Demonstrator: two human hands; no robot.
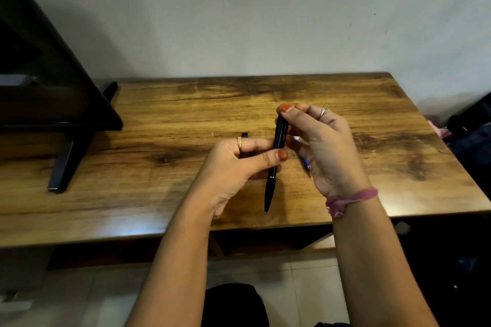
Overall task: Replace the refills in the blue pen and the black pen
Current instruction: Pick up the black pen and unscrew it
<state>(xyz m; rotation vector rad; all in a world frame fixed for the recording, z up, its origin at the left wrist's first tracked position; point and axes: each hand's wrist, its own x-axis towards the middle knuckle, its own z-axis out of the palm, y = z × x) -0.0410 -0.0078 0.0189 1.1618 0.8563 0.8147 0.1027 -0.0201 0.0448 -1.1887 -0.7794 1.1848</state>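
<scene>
The black pen (273, 167) hangs above the wooden table (159, 180), nearly upright, with its tip pointing down toward me. My left hand (233, 167) pinches its middle between thumb and fingers. My right hand (321, 146) grips its upper end, thumb pressed on the top. The blue pen (305, 163) lies on the table behind my right hand; only a short blue stretch and a white bit show past the palm.
A small black piece (245, 135) lies on the table just beyond my left hand. A dark monitor (39, 74) on black feet (62, 167) fills the left side. Dark bags and cloth (470, 130) sit off the table's right edge. A wall stands behind.
</scene>
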